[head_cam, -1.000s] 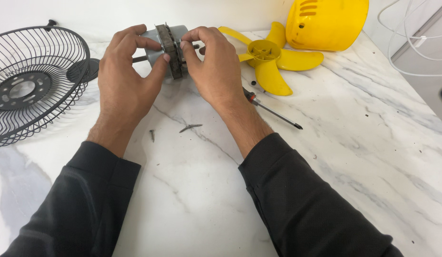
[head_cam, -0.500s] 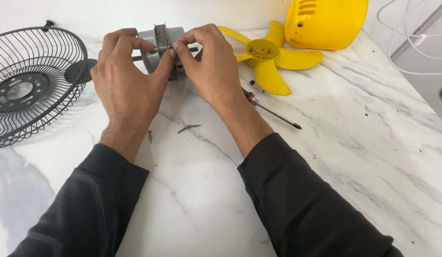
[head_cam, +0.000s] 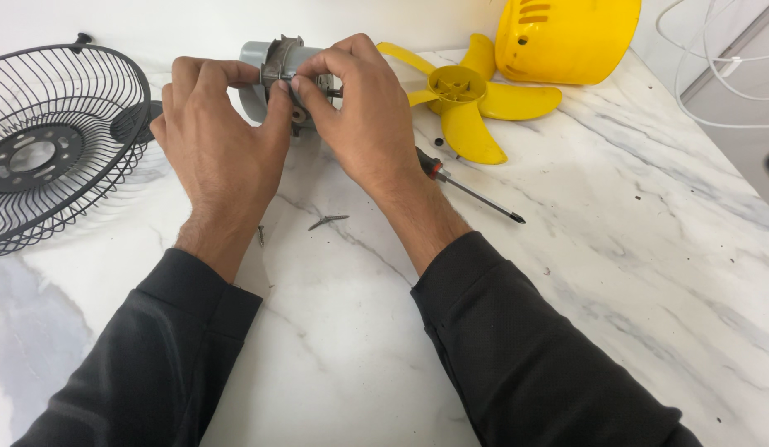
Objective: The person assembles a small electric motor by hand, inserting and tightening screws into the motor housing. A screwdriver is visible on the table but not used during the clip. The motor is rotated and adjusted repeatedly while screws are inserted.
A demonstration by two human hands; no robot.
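Seen from above on a white marble table [head_cam: 616,273]: left hand [head_cam: 223,149] and right hand [head_cam: 364,116] meeting over a small grey fan motor [head_cam: 272,70] at the far edge, both sets of fingers pressed together and pinching its metal middle, thumbs touching. Just left, a black wire fan guard [head_cam: 57,141]; to the right, a yellow fan blade [head_cam: 467,103] and a yellow housing [head_cam: 566,37] (touching or not, cannot tell). Near the right wrist, a screwdriver [head_cam: 471,189] lying flat; between the forearms, a small metal clip [head_cam: 328,221] and a screw [head_cam: 261,236], apart.
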